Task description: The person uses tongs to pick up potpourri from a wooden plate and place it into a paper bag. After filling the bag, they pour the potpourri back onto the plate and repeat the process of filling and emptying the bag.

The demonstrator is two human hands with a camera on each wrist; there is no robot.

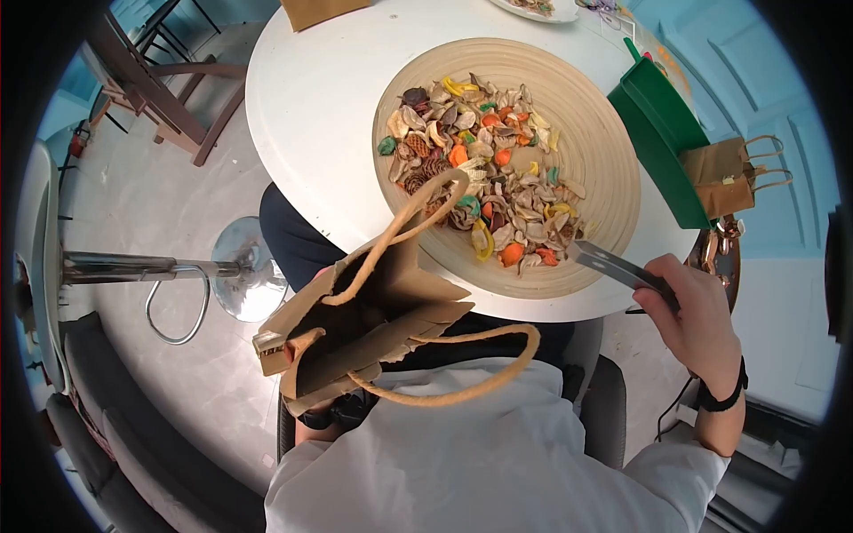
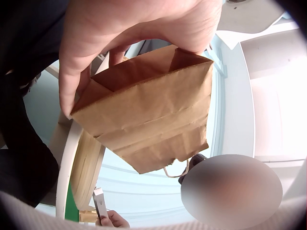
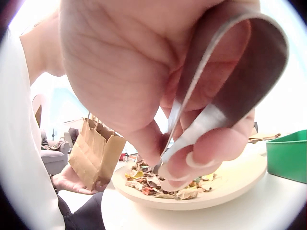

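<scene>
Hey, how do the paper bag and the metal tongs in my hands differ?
The paper bag is brown and boxy; the tongs are grey and narrow. The bag has looped cord handles, the tongs a U-shaped bend. The left hand holds the bag from below, while the right hand grips the tongs. Both are handheld.

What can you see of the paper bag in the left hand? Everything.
The paper bag is brown and creased, ragged along the top, with two rope-like handles splayed apart. It gapes open, its inside too dark to show any contents. It tilts beside the table, held from below by the left hand.
</scene>
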